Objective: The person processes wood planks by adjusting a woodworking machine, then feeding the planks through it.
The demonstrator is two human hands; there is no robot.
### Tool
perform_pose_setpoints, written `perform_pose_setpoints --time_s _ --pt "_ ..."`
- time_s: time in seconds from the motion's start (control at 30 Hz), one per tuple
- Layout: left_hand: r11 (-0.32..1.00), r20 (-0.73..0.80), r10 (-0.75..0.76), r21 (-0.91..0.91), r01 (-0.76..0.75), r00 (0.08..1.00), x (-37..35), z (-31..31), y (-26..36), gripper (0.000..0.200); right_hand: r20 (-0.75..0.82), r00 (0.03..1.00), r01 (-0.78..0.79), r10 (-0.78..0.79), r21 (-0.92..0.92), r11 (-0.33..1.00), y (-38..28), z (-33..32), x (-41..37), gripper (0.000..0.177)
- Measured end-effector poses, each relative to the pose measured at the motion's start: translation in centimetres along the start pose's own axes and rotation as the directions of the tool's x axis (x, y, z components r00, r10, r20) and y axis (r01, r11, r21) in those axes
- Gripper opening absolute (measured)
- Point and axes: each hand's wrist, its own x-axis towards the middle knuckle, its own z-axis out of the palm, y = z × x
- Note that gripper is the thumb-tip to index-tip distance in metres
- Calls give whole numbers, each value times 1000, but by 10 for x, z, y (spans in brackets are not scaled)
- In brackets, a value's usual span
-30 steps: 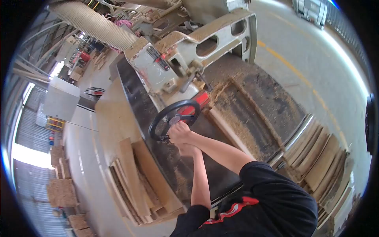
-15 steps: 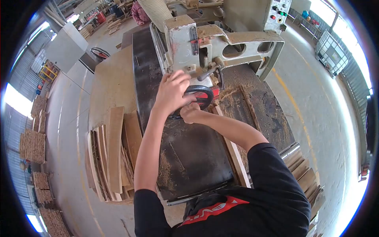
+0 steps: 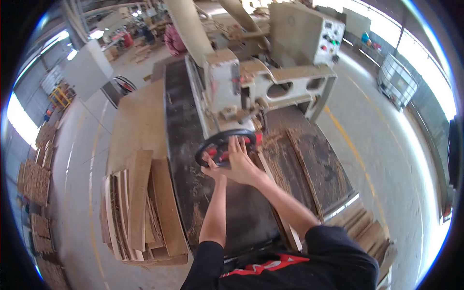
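Observation:
A black handwheel (image 3: pixel 200 151) with red parts inside its rim sits at the front of a dusty beige woodworking machine (image 3: pixel 224 82). At its lower left rim, my left hand (image 3: pixel 215 170) is closed, with the thumb pointing up. My right hand (image 3: pixel 240 162) lies across the lower right of the wheel, its fingers stretched up over the rim and touching it. The hands are close together and partly overlap. Below them runs the machine's dark table (image 3: pixel 246 208), with a long narrow wood strip (image 3: pixel 275 208) along its right side.
Stacked boards (image 3: pixel 140 208) lie at the left, more boards (image 3: pixel 362 222) at the right. Sawdust and a thin strip (image 3: pixel 304 169) cover the right table. A control box (image 3: pixel 307 36) stands behind. A person in patterned pink clothing (image 3: pixel 174 40) is at the back.
My left hand has come down from above the wheel to its lower left rim. My right hand has moved from beneath the wheel up onto its face. The view has tilted slightly upward.

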Motion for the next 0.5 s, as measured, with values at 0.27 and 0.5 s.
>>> perform_pose_setpoints --time_s 0.27,0.5 --pt "996 56 -53 69 49 997 0 -7 1 41 434 715 468 548 286 -836 -14 -23 72 44" --pt "633 181 -774 175 754 607 -77 1 -30 49 249 684 93 686 902 -421 -95 55 111 43"
